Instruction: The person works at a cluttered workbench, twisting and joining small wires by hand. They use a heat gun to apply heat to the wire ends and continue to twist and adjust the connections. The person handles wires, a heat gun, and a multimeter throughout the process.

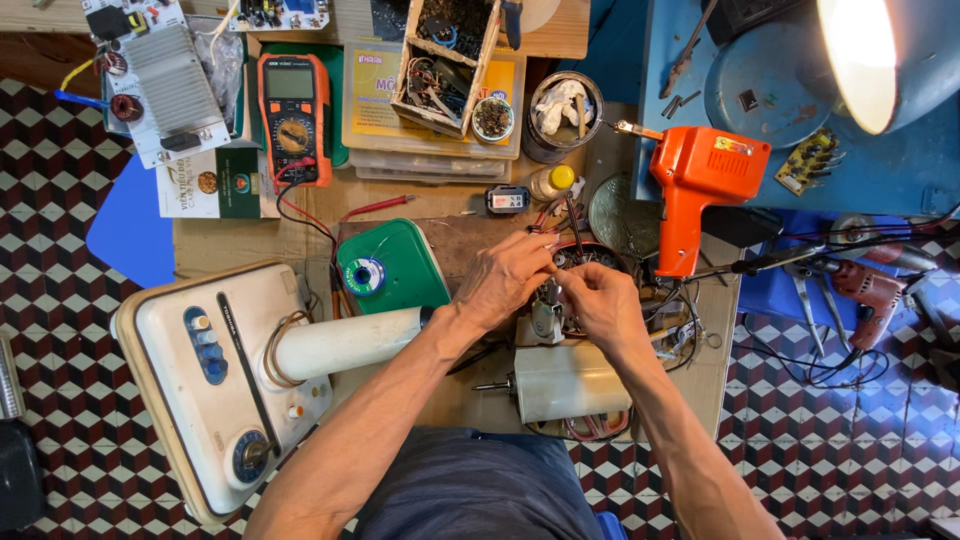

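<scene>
A round motor stator (590, 262) with copper windings is being worked on just left of the orange plastic soldering gun (697, 190). Its rim is being gripped by the left hand (505, 277), fingers curled, while a thin wire is being pinched narrowly by the right hand (603, 303). A smooth white cylinder (572, 381) is lying below.

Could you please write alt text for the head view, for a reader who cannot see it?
Seen from above, a person's left hand and right hand meet over a small motor on a cluttered bench. A white fan base lies at left, an orange soldering gun at right, a multimeter behind.
</scene>
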